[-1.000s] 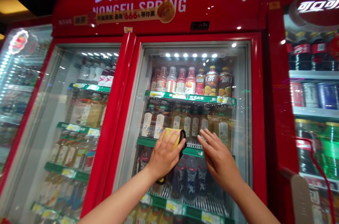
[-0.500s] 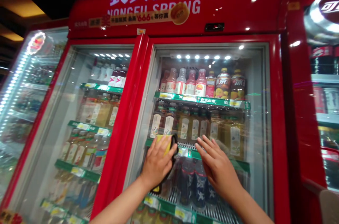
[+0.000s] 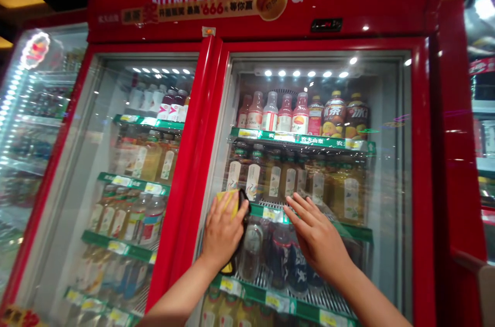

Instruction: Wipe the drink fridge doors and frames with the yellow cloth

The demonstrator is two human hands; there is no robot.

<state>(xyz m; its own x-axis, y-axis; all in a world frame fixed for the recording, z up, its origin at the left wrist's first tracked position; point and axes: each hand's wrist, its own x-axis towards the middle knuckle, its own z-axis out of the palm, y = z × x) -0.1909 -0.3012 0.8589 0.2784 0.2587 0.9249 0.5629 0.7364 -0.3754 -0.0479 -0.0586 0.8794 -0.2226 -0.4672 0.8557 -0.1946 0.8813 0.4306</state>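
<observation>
With its fingers spread over a yellow cloth with a black edge [image 3: 227, 268], my left hand [image 3: 225, 229] holds it against the glass of the cooler's right-hand door [image 3: 382, 162], near that door's left side. Most of the cloth lies hidden beneath the palm and fingers. To the right, my right hand [image 3: 317, 234] is empty, its fingers stretched out and pointing up at the same glass; whether it touches the pane I cannot tell. Behind the door, dark bottles [image 3: 282, 257] stand on a shelf between the two hands.
A red frame post [image 3: 185, 182] divides this door from the left-hand door [image 3: 127, 213], which also shows shelves of bottles. Another lit cooler [image 3: 42, 126] stands at the far left. At the right edge is a further red cooler [image 3: 464, 162]. A small display [image 3: 327, 25] sits above the right-hand door.
My left hand and the cloth have slid a little left across the glass. My right hand keeps nearly the same pose. The whole view has shifted slightly and the cooler looks a bit larger.
</observation>
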